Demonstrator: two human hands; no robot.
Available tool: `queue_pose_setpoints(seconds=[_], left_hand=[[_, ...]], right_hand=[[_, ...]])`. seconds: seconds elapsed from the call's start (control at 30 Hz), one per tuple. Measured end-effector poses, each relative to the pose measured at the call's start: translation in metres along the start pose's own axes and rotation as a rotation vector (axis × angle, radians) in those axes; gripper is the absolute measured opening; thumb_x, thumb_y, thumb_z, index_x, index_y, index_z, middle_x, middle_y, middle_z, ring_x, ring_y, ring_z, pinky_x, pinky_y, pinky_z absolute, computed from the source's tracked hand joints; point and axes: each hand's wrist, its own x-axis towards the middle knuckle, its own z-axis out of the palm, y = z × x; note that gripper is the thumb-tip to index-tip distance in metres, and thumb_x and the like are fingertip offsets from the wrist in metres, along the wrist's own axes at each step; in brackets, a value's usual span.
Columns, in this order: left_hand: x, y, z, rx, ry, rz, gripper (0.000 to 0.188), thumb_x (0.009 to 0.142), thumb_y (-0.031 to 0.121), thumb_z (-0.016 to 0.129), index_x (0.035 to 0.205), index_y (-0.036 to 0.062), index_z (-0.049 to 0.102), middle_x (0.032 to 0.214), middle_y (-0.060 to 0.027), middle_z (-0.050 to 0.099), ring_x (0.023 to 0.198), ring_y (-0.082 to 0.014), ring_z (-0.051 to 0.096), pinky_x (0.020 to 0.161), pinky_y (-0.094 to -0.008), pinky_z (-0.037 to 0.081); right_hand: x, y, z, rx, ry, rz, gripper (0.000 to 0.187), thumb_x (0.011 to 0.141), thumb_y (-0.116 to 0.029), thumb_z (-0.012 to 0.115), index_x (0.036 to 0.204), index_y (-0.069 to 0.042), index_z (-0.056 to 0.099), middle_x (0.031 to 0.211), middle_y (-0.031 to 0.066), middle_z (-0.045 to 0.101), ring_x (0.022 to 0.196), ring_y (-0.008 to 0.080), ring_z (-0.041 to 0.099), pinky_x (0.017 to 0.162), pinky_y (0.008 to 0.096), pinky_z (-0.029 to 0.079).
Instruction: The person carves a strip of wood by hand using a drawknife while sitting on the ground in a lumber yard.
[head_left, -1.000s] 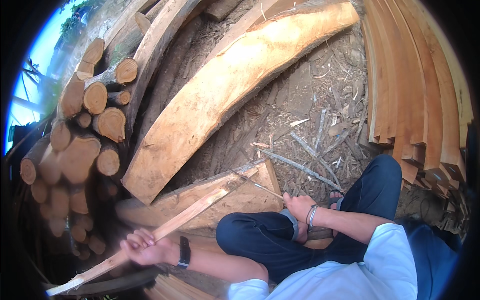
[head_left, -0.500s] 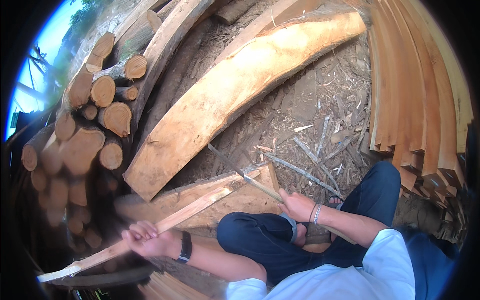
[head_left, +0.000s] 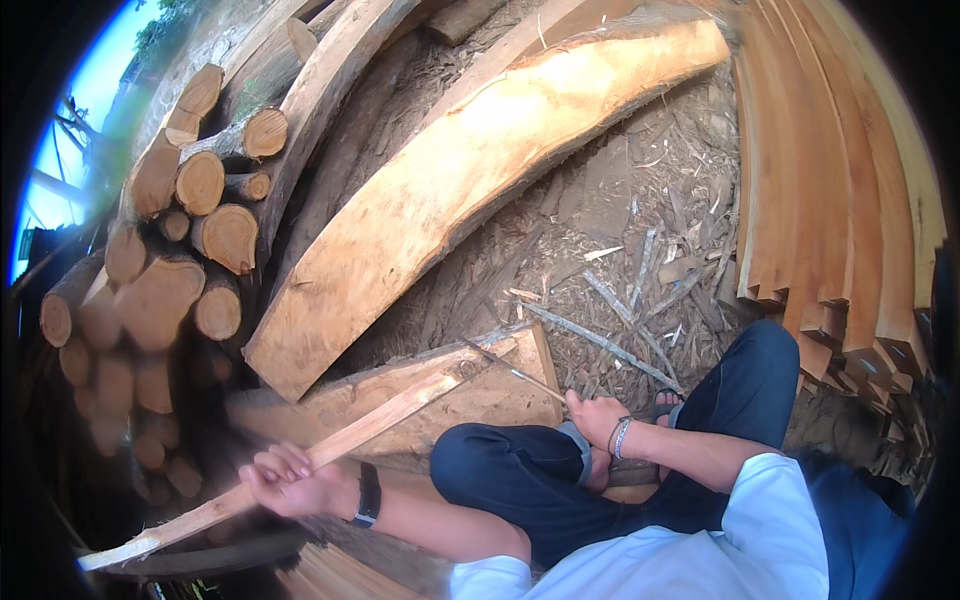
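My left hand (head_left: 290, 480) is closed around a long, pale wooden strip (head_left: 370, 424) that slants from the lower left up to the middle. The far end of this strip rests on a thick sawn slab (head_left: 515, 405) lying in front of my knees. In my right hand (head_left: 598, 418) is what looks like a knife with a narrow dark blade and a long, thin light handle (head_left: 540, 385). Its blade (head_left: 489, 354) lies over the slab, close to the strip's far end; whether it touches the wood I cannot tell.
A big, curved slab (head_left: 470, 190) with bark edges stretches across the ground beyond. Cut logs (head_left: 228, 238) are piled at the left. Long sawn boards (head_left: 820, 180) stand stacked at the right. Thin sticks (head_left: 605, 345) and wood chips litter the ground near my foot.
My right hand has shifted slightly right and down, drawing the knife back, so its blade tip is nearer to me. The left hand and the strip have barely moved.
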Motion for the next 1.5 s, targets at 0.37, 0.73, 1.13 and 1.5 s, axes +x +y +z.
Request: queue_pose_setpoints(seconds=[0.37, 0.73, 1.13, 1.5], left_hand=[[-0.005, 0.003, 0.009, -0.017, 0.014, 0.022, 0.026, 0.093, 0.015, 0.034, 0.067, 0.0117, 0.029, 0.048, 0.001, 0.026, 0.037, -0.0076, 0.023, 0.034, -0.02, 0.017], [-0.014, 0.001, 0.027, -0.019, -0.012, 0.019, 0.021, 0.089, 0.013, 0.035, 0.069, 0.0116, 0.028, 0.048, 0.0008, 0.026, 0.037, -0.0062, 0.021, 0.034, -0.0192, 0.019], [-0.025, -0.002, 0.046, -0.002, -0.111, 0.025, 0.023, 0.089, 0.011, 0.036, 0.067, 0.0115, 0.028, 0.047, -0.0002, 0.028, 0.037, -0.0064, 0.018, 0.035, -0.0202, 0.021], [-0.028, -0.001, 0.047, 0.028, -0.087, 0.022, 0.022, 0.088, 0.011, 0.036, 0.068, 0.0112, 0.028, 0.048, -0.0003, 0.028, 0.037, -0.0064, 0.019, 0.035, -0.0204, 0.02]], right_hand=[[0.012, -0.007, -0.014, 0.088, -0.091, -0.013, 0.023, 0.082, -0.01, 0.05, 0.1, 0.0, 0.04, 0.072, 0.0223, 0.064, 0.07, 0.0382, 0.065, 0.06, 0.0466, 0.052], [0.007, -0.029, -0.044, 0.057, -0.06, -0.032, 0.024, 0.085, -0.014, 0.048, 0.102, 0.001, 0.04, 0.07, 0.0267, 0.062, 0.068, 0.0427, 0.063, 0.061, 0.0507, 0.051], [0.012, -0.011, -0.026, -0.026, -0.009, -0.041, 0.022, 0.085, -0.011, 0.043, 0.102, 0.002, 0.038, 0.07, 0.0262, 0.062, 0.065, 0.0426, 0.062, 0.059, 0.0516, 0.05], [0.012, -0.002, -0.011, -0.059, -0.008, -0.061, 0.043, 0.084, -0.014, 0.047, 0.12, 0.007, 0.036, 0.067, 0.0244, 0.061, 0.063, 0.0419, 0.062, 0.056, 0.0504, 0.05]])
